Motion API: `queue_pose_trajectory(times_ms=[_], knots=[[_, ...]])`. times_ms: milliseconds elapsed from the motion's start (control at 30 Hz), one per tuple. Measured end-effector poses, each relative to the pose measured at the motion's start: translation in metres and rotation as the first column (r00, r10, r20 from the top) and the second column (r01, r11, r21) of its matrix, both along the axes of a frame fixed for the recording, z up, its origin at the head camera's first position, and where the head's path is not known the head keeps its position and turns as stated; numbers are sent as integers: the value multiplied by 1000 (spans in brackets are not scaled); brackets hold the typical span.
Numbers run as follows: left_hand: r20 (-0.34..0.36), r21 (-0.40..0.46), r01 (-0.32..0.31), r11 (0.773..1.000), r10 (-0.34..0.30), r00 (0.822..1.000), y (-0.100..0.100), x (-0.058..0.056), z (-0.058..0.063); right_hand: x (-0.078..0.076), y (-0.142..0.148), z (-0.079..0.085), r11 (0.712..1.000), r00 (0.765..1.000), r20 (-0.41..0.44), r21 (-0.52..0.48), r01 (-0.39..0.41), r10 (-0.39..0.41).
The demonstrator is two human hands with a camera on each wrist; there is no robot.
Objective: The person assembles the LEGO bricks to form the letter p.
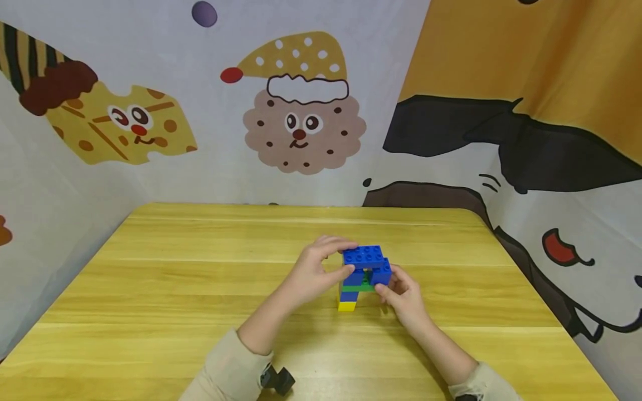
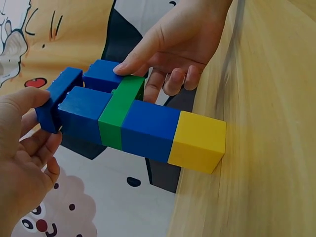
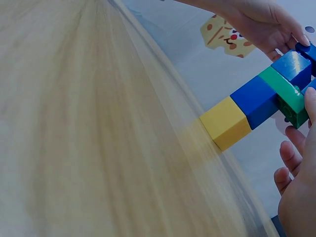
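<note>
A tower of toy building bricks stands on the table, with a yellow brick (image 1: 346,306) at its foot. Above that come a blue brick (image 2: 150,129) and a longer green brick (image 2: 118,114) reaching out to the right. Two blue bricks sit side by side on the green one, the left (image 1: 353,278) and the right (image 1: 382,274). My left hand (image 1: 308,274) pinches the top blue brick (image 1: 363,256) between thumb and fingers; a narrow gap shows under it in the left wrist view. My right hand (image 1: 410,303) pinches the right blue brick, its other fingers loosely bent.
The wooden table (image 1: 165,289) stretches around the tower on every side. A cartoon-printed curtain (image 1: 210,184) hangs behind its far edge. A small black device (image 1: 278,380) is at the left sleeve's cuff.
</note>
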State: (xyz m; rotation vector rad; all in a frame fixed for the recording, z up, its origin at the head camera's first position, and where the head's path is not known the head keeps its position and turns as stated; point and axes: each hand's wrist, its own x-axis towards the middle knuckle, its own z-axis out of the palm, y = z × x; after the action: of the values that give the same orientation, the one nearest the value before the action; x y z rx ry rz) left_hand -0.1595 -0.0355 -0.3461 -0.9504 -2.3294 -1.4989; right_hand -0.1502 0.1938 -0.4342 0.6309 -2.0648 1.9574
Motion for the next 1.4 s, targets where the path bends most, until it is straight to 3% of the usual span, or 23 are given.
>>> queue_pose_trajectory(times_ms=[400,1100,1400], knots=[[-10,-24,8,1000,-9,1000,2,0,-3,0,0,0,1000,1000,-21,-19,-17,17],[-44,-25,76,997,-77,996,4,-2,-8,-2,2,-1,998,998,-41,-14,-57,56],[-39,23,74,997,-73,997,6,-2,-13,-1,3,0,999,998,-34,-5,-51,51]])
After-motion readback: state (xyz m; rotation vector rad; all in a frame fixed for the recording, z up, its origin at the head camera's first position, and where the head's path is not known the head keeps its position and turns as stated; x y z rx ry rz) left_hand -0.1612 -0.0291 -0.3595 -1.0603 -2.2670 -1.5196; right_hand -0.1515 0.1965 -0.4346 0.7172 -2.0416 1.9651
